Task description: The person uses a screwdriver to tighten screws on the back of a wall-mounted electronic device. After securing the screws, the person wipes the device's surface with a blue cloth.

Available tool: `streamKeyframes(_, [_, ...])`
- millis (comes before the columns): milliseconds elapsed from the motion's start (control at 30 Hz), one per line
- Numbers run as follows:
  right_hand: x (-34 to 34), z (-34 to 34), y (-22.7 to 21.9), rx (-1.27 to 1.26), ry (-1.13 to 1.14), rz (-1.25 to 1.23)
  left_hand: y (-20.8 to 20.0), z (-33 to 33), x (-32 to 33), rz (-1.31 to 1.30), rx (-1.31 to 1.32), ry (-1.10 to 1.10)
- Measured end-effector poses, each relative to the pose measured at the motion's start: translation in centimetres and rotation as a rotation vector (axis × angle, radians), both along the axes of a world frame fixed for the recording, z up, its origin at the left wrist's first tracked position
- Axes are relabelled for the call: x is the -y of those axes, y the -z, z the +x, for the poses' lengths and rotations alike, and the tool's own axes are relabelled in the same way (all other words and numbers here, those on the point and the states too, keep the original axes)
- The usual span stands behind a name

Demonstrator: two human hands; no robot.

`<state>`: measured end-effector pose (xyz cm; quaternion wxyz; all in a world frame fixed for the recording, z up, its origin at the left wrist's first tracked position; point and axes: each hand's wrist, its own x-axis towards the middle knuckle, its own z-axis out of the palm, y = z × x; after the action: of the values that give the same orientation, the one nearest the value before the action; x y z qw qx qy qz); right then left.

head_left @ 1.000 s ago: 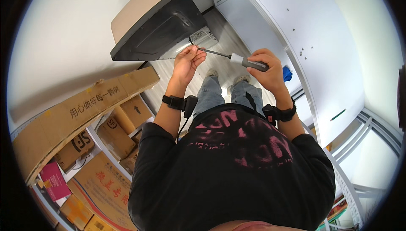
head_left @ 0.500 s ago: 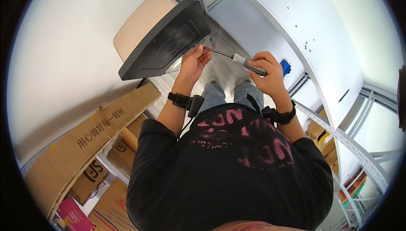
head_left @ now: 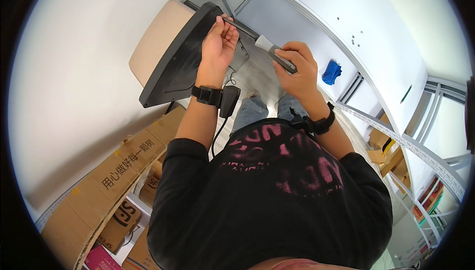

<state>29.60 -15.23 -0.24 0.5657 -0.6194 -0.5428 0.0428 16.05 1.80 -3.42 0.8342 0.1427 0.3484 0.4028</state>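
My right hand (head_left: 301, 69) grips the grey handle of a screwdriver (head_left: 277, 56), whose dark shaft slants up and left. At the shaft's far end, my left hand (head_left: 219, 45) has its thumb and fingertips pinched together beside the upper edge of a black panel (head_left: 173, 69). Whether a screw sits between those fingertips is too small to make out. The panel backs a beige padded piece (head_left: 159, 42), like a chair seat tipped on its side. My left forearm covers part of the panel.
Several small screws or bolts (head_left: 354, 40) lie on the white surface at the right, with a crumpled blue packet (head_left: 331, 72) below its metal edge. A long cardboard sheet (head_left: 123, 166) and boxes (head_left: 121, 223) stand at the lower left. White metal shelving (head_left: 425, 186) runs along the right.
Both hands and the screwdriver have moved up and left, toward the panel's upper corner. The whole view has shifted slightly.
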Motion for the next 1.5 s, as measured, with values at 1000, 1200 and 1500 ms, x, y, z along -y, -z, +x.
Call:
streamKeyframes(1000, [-3.2,-0.2,-0.3,-0.087,0.014,0.008,-3.8,-1.9,0.8,1.063,-1.152,0.042])
streamKeyframes(1200, [-2.7,-0.1,-0.7,-0.127,0.049,-0.093,-6.1,-2.5,-4.8,1.851,-1.594,-0.002])
streamKeyframes(1500, [-2.6,0.4,0.4,-0.326,0.039,-0.148,-4.4,-2.7,-5.7,1.675,-1.688,0.227])
